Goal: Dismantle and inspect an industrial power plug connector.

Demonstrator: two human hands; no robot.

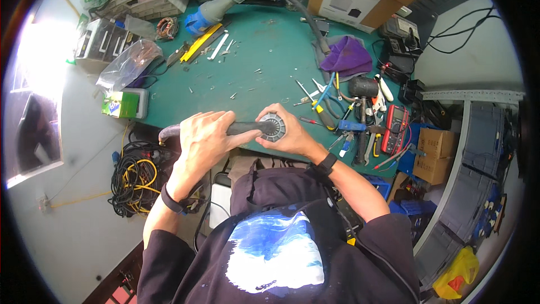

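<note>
Both hands meet: left hand [205,135] in closed grip around thick cable [242,128], right hand [287,132] cupping round plug [273,126].

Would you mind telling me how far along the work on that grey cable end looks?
In hand: left hand grips the dark cable, right hand holds the round grey connector at its end. Whether it is fully seated cannot be told. Pliers lie unused beside.
</note>
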